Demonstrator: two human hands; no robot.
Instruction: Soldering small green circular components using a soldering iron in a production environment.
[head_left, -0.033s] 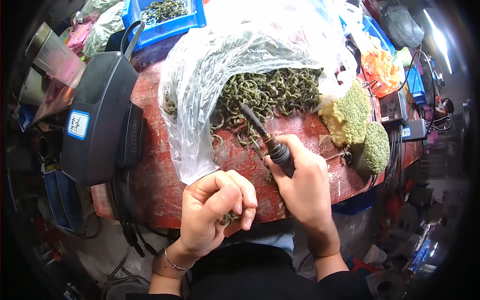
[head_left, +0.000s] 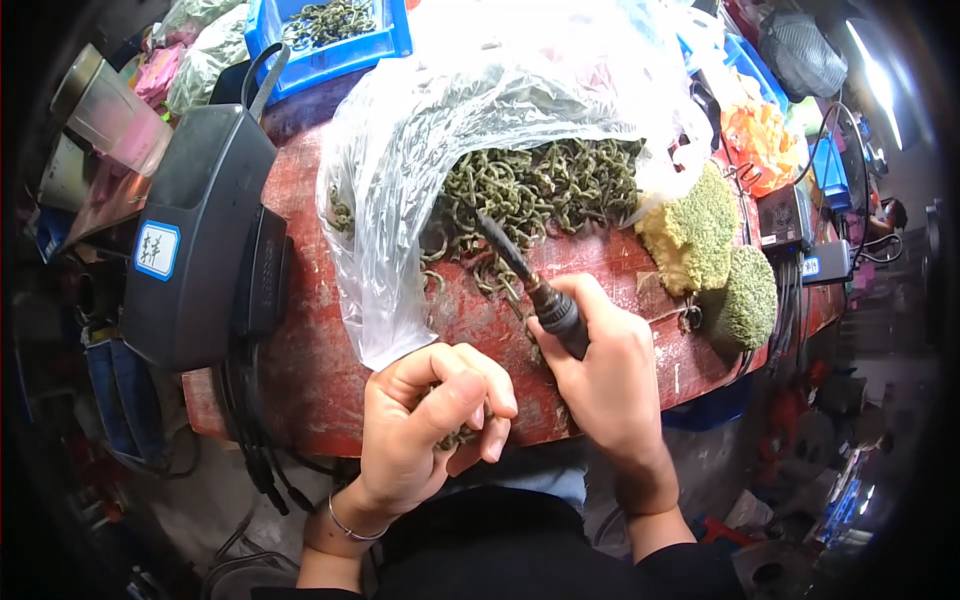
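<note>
My left hand (head_left: 425, 415) is curled near the table's front edge, its fingers closed around small green curled pieces (head_left: 456, 438) that show in the palm. With my right hand (head_left: 610, 370) I grip a soldering-iron-like tool (head_left: 562, 312) by its black ridged handle. Its dark shaft slants away to the upper left, the tip in front of or touching a pile of green curled pieces (head_left: 545, 185); contact I cannot tell. The pile spills from the mouth of a clear plastic bag (head_left: 375, 230), and a few loose pieces lie on the red table (head_left: 310, 320).
At left stands a black device (head_left: 200, 240) with a label and cables. A blue bin (head_left: 330, 68) holding more curled pieces sits at the back. On the right are two rough yellow-green sponge-like lumps (head_left: 690, 230), an orange plastic bag (head_left: 762, 145) and small black boxes (head_left: 785, 215) with wires.
The tool and my right hand have shifted very slightly. My left thumb has moved a little, and more of the green pieces shows in the palm.
</note>
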